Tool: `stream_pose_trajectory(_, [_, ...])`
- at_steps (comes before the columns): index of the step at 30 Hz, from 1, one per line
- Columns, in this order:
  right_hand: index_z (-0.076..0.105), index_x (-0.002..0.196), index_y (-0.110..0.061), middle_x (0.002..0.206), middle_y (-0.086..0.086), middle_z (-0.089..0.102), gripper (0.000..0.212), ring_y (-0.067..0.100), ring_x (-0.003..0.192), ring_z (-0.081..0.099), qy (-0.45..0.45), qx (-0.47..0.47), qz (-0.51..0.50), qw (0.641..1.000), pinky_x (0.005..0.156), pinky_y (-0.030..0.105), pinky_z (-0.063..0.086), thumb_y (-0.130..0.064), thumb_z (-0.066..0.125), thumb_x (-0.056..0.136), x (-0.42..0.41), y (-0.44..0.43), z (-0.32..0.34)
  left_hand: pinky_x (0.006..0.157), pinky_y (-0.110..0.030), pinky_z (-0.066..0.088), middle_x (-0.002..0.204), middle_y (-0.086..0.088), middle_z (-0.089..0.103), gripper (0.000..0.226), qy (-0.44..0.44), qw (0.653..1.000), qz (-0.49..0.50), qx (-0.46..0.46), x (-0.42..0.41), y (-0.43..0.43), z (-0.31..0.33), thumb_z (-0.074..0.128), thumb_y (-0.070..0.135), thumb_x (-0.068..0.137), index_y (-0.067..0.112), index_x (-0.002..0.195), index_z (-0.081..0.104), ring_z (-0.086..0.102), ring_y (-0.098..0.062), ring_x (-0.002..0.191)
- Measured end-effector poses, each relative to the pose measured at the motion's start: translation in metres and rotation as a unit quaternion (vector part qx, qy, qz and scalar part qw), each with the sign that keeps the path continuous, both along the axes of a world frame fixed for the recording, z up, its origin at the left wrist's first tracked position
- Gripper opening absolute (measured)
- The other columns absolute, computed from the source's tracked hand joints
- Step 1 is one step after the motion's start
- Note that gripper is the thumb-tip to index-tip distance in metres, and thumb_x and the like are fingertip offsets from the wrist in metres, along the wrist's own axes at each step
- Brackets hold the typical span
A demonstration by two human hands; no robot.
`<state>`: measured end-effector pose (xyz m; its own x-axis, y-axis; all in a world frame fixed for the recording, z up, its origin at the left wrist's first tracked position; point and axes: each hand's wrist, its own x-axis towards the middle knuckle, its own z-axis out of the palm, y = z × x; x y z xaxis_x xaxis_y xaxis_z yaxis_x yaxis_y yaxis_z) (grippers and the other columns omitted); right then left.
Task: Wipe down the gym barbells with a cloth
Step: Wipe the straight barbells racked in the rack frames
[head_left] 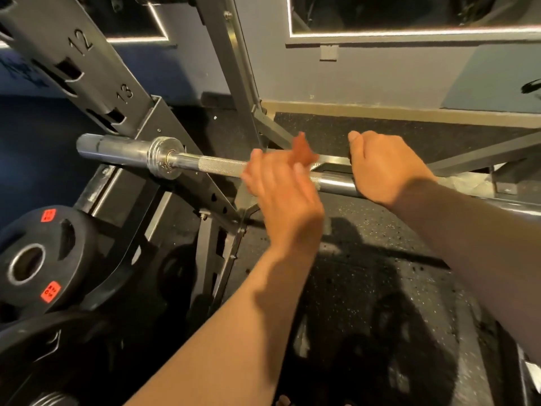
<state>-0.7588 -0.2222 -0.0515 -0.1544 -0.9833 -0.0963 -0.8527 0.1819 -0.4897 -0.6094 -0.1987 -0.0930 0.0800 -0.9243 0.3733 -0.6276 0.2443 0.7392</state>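
1. A black speckled rubber floor (pixel 366 230) runs back to a grey wall (pixel 380 77) with light-edged mirrors on the far side.
2. A dark grey steel rack (pixel 96 71) rises at the far left; its slotted upright is marked 12 and 13.
3. A long chrome steel barbell (pixel 210 165) lies across the middle of the scene, running from its bare sleeve at the left, past a collar and a knurled stretch, out to the right edge.
4. Black round weight plates (pixel 38 259) with orange-red stickers sit at the near left, below the sleeve.
5. The right hand (pixel 380 168) is on the shaft to the right of centre, its grip closed over the bar with the fingers curled round the far side.
6. The left hand (pixel 281 189), blurred, is over the shaft just left of the right hand, its grip holding the cloth.
7. A small orange-red cloth (pixel 303 150) sticks out past the left fingers, at the bar; whether it touches the steel cannot be told.
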Motion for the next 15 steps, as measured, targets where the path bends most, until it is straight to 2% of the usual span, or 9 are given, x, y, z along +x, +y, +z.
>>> stream_pose_trajectory(4, [0.057, 0.115, -0.003, 0.097, 0.016, 0.059, 0.038, 0.037, 0.086, 0.057, -0.01, -0.017, -0.009, 1.0, 0.076, 0.04, 0.044, -0.024, 0.026, 0.113, -0.001, 0.0, -0.003, 0.123, -0.053, 0.012, 0.142, 0.003, 0.051, 0.035, -0.082, 0.989, -0.12, 0.031, 0.002, 0.013, 0.001, 0.036, 0.018, 0.105, 0.018, 0.137, 0.051, 0.024, -0.02, 0.15])
stream_pose_trajectory(6, [0.056, 0.121, -0.001, 0.097, 0.016, 0.059, 0.034, 0.039, 0.088, 0.059, -0.027, -0.019, -0.01, 0.999, 0.078, 0.044, 0.049, -0.018, 0.028, 0.112, -0.001, 0.001, -0.002, 0.124, -0.051, 0.015, 0.144, 0.005, 0.051, 0.037, -0.128, 0.984, -0.123, 0.017, 0.027, 0.001, 0.002, 0.037, 0.026, 0.106, 0.021, 0.14, 0.05, 0.028, -0.019, 0.149])
stream_pose_trajectory(8, [0.056, 0.112, -0.005, 0.091, 0.012, 0.058, 0.036, 0.038, 0.085, 0.06, -0.027, -0.02, -0.007, 0.999, 0.077, 0.043, 0.048, -0.024, 0.026, 0.113, -0.002, 0.002, -0.003, 0.119, -0.056, 0.027, 0.136, 0.004, 0.052, 0.033, -0.105, 0.993, -0.062, 0.01, 0.049, -0.012, 0.001, 0.035, 0.029, 0.107, 0.019, 0.133, 0.053, 0.036, -0.026, 0.143])
stream_pose_trajectory(9, [0.056, 0.108, -0.006, 0.088, 0.009, 0.056, 0.039, 0.036, 0.083, 0.06, -0.017, -0.024, -0.006, 1.0, 0.076, 0.041, 0.047, -0.027, 0.024, 0.113, -0.002, 0.002, -0.005, 0.121, -0.057, 0.025, 0.133, 0.003, 0.052, 0.031, -0.071, 0.997, -0.017, 0.012, 0.052, -0.017, 0.0, 0.034, 0.029, 0.107, 0.017, 0.128, 0.054, 0.036, -0.029, 0.143])
stream_pose_trajectory(11, [0.057, 0.111, -0.002, 0.088, 0.009, 0.054, 0.042, 0.034, 0.079, 0.057, 0.011, -0.035, -0.002, 0.999, 0.074, 0.039, 0.045, -0.027, 0.023, 0.113, -0.001, 0.002, -0.007, 0.127, -0.051, 0.011, 0.131, -0.001, 0.054, 0.028, -0.021, 0.999, 0.047, 0.008, 0.039, -0.019, 0.0, 0.033, 0.025, 0.108, 0.014, 0.123, 0.054, 0.031, -0.031, 0.147])
stream_pose_trajectory(13, [0.056, 0.106, -0.005, 0.088, 0.009, 0.055, 0.044, 0.032, 0.076, 0.052, 0.033, -0.042, -0.006, 0.999, 0.072, 0.038, 0.041, -0.031, 0.021, 0.113, -0.001, 0.001, -0.007, 0.124, -0.055, 0.013, 0.125, -0.004, 0.057, 0.021, -0.021, 0.999, 0.044, -0.006, 0.012, -0.01, 0.002, 0.037, 0.016, 0.107, 0.013, 0.117, 0.056, 0.034, -0.033, 0.144])
stream_pose_trajectory(15, [0.055, 0.101, -0.01, 0.087, 0.009, 0.054, 0.045, 0.03, 0.076, 0.049, 0.035, -0.043, -0.017, 0.998, 0.072, 0.037, 0.037, -0.037, 0.02, 0.112, -0.001, -0.002, -0.008, 0.12, -0.058, 0.016, 0.122, -0.004, 0.058, 0.02, -0.042, 0.999, -0.02, -0.008, -0.014, 0.007, 0.002, 0.04, 0.01, 0.106, 0.014, 0.115, 0.058, 0.038, -0.033, 0.14])
